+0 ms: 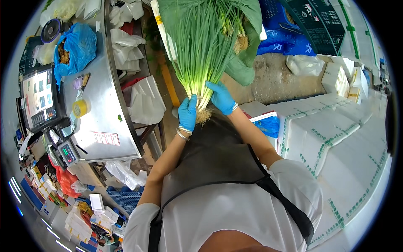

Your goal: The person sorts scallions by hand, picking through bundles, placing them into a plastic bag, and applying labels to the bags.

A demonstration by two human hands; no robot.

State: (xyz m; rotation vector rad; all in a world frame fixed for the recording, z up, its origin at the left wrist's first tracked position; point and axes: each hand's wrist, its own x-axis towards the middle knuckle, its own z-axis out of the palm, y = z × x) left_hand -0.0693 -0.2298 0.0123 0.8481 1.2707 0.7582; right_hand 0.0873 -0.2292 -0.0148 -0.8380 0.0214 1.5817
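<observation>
A large bunch of green onions (201,56) stretches away from me, its white roots toward my apron. My left hand (188,113), in a blue glove, grips the bunch's lower left side beside the roots. On the right side of the white stems, my right hand (223,97), also blue-gloved, has its thumb and fingers against the stalks. A pale tie appears to circle the stems between the hands. Beyond, more green onions with roots (241,41) lie on a green cloth or sheet (241,71) over a white foam box (163,31).
To the left, a steel table (97,126) bears a monitor (39,97), yellow tape roll (79,108), knife (84,83), blue bag (78,47) and scale display (68,152). White taped foam boxes (330,126) stand right. A dark green crate (318,25) is at upper right.
</observation>
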